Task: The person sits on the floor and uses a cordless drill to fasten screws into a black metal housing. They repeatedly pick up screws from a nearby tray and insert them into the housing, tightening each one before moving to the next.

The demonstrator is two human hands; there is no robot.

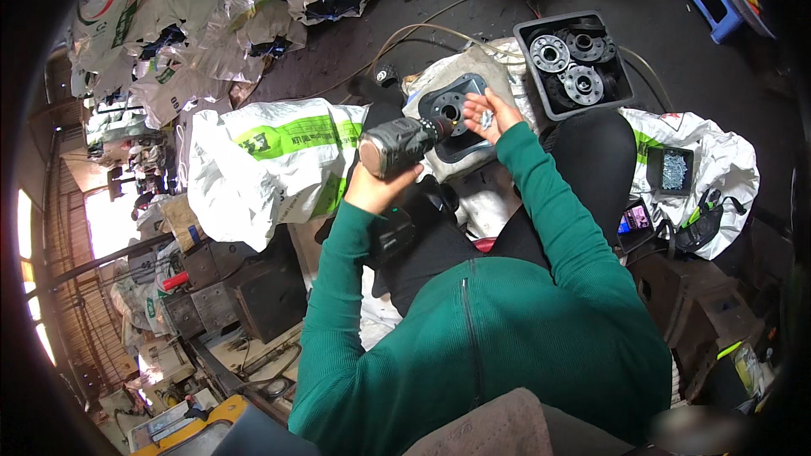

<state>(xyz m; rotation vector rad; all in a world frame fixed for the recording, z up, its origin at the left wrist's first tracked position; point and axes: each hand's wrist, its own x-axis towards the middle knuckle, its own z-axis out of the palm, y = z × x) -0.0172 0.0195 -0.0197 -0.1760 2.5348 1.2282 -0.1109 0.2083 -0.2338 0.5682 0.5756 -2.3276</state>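
My left hand (378,189) is wrapped round the grip of a dark cordless drill (395,147), its chuck pointing right and away from me. The drill's tip is over a dark, rounded-square plastic piece (467,84) with a round holed disc (436,106) in its middle. I cannot tell whether the tip touches it. My right hand (503,115) is beside the piece, palm turned up and fingers curled, holding several small silvery screws (487,119). The piece lies on a pale, worn pad (498,76) between my knees.
A grey bin (549,111) of round metal and black wheel-like parts stands beyond my right knee. A small dark box of screws (673,171), a phone (634,218) and a pouch are at the right. White sacks (253,165) stand left; a hose (405,29) crosses the floor; a blue stool (708,0) is far right.
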